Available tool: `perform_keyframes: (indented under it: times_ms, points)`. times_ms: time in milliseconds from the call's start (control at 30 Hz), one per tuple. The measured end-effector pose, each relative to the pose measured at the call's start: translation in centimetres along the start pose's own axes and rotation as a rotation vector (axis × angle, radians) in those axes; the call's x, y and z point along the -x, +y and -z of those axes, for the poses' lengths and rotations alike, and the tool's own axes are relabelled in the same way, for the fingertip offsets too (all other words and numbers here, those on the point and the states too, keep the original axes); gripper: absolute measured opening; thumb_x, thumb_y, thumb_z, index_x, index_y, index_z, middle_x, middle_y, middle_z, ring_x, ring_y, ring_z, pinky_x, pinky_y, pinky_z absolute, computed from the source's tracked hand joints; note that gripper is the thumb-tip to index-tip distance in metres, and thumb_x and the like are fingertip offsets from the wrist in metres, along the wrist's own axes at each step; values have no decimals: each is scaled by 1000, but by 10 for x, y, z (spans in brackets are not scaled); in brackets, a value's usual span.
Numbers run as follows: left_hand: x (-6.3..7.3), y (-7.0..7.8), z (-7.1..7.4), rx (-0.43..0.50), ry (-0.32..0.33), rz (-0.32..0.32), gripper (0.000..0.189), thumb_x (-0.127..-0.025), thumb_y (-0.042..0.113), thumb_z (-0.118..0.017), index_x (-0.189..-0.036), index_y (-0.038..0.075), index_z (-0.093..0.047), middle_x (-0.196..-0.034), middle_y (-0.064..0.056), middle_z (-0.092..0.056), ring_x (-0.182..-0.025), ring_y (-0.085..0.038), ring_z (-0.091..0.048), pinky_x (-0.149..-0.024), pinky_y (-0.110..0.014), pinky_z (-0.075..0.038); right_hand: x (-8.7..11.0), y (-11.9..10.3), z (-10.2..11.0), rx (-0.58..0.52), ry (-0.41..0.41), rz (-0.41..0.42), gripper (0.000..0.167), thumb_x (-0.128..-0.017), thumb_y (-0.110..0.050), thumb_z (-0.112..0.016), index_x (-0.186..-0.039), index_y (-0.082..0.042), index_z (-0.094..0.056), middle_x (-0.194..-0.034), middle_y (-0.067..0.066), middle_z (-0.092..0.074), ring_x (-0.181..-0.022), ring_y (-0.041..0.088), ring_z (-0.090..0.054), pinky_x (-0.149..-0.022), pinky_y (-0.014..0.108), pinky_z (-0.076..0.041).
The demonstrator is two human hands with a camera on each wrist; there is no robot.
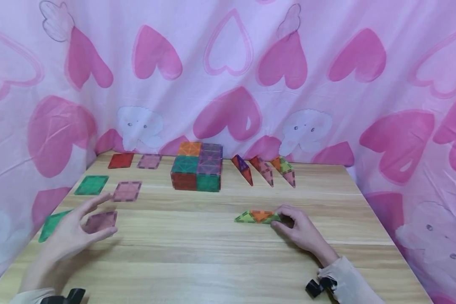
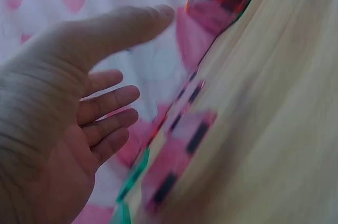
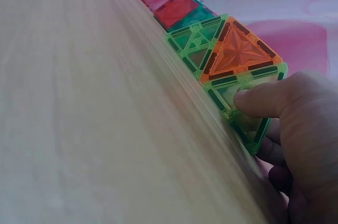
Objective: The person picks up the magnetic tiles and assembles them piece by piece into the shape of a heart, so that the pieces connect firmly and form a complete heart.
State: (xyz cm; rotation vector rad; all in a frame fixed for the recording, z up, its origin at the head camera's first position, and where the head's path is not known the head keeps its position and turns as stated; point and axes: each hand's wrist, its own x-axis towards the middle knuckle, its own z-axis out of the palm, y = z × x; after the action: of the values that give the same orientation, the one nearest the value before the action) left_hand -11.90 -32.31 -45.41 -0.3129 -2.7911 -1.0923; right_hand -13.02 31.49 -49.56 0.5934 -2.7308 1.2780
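My right hand point(image 1: 298, 230) pinches the right end of a row of joined triangular magnetic tiles point(image 1: 261, 216) on the table. In the right wrist view the row shows an orange triangle tile point(image 3: 240, 49) between green ones, with the thumb on the green tile point(image 3: 253, 108) nearest the hand. My left hand point(image 1: 74, 232) holds nothing, its thumb and fingers spread apart above the table's left side. Close to it lie a pink square tile point(image 1: 101, 221), partly behind the fingers, and a green tile point(image 1: 54, 226), partly covered by the hand.
A block of coloured square tiles point(image 1: 196, 166) stands at the back middle. Right of it are three narrow folded triangle-tile pieces point(image 1: 264, 169). More flat squares lie at the left: red point(image 1: 120, 161), pink point(image 1: 127, 191) and green point(image 1: 91, 185). A heart-patterned curtain point(image 1: 228, 76) hangs behind the table.
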Motion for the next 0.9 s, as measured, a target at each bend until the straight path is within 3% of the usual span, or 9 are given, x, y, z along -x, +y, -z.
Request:
perform_keyframes:
  times_ms: [67,200,300,367,433,500,567,733,900]
  points:
    - [7,-10,3,-2,13,9,100,-88,34,-98,-172,32,-43,-170,-6,-52,-153,7,-32,-127,-37,-29,0,-1,0,-12,-5,-9,16,-102,-18,-84,-109,-32,-78,-116,-14,-75,-110,11,-69,-98,27,-55]
    - [11,-21,10,-36,19,48,102,-87,36,-98,-173,27,-42,-172,-14,-48,-163,-35,-33,-128,-67,-28,0,-3,-1,-28,-4,-12,16,-101,-17,-84,-109,-30,-79,-116,-13,-76,-110,12,-70,-98,27,-55]
    - [10,-26,14,-70,-1,31,105,-85,35,-99,-172,18,-42,-168,-29,-48,-153,-62,-36,-107,-89,-31,0,-3,-2,-30,1,-11,16,-102,-17,-84,-108,-30,-79,-115,-13,-76,-109,12,-70,-97,27,-55]
    - [11,-30,14,-99,-10,6,106,-83,34,-101,-170,15,-45,-163,-31,-52,-161,-45,-34,-119,-81,-30,0,-4,-2,-32,3,-11,15,-102,-17,-84,-108,-30,-79,-115,-13,-76,-108,12,-70,-96,27,-55]
    - [12,-33,12,-133,-7,-27,103,-78,33,-104,-165,11,-52,-155,-29,-60,-154,-31,-45,-130,-48,-34,0,-3,-2,-36,3,-8,15,-102,-18,-84,-108,-30,-79,-115,-13,-76,-108,12,-70,-96,27,-55]
    - [13,-35,10,-173,-10,-51,101,-75,35,-106,-159,9,-58,-148,-27,-66,-144,-28,-52,-120,-16,-29,0,-3,-2,-36,3,-5,15,-102,-18,-83,-109,-30,-79,-115,-12,-76,-108,12,-70,-97,27,-55]
    - [11,-36,7,-205,-23,-74,97,-73,34,-107,-154,6,-62,-142,-27,-68,-134,-34,-59,-109,-14,-34,0,-2,-1,-29,3,1,15,-102,-18,-83,-109,-31,-79,-115,-13,-76,-109,12,-70,-97,27,-55]
    - [8,-34,6,-228,-72,-59,88,-75,30,-105,-150,5,-66,-141,-31,-69,-129,-56,-60,-104,-51,-45,-1,0,0,-7,5,14,18,-102,-16,-83,-109,-32,-78,-115,-14,-76,-110,11,-70,-99,27,-54]
    - [10,-28,2,-209,-35,-42,83,-73,39,-107,-144,11,-74,-134,-21,-75,-121,-6,-63,-93,-9,-35,-1,-1,-1,-26,-2,10,17,-102,-16,-84,-108,-30,-79,-116,-13,-76,-110,12,-70,-98,27,-55]
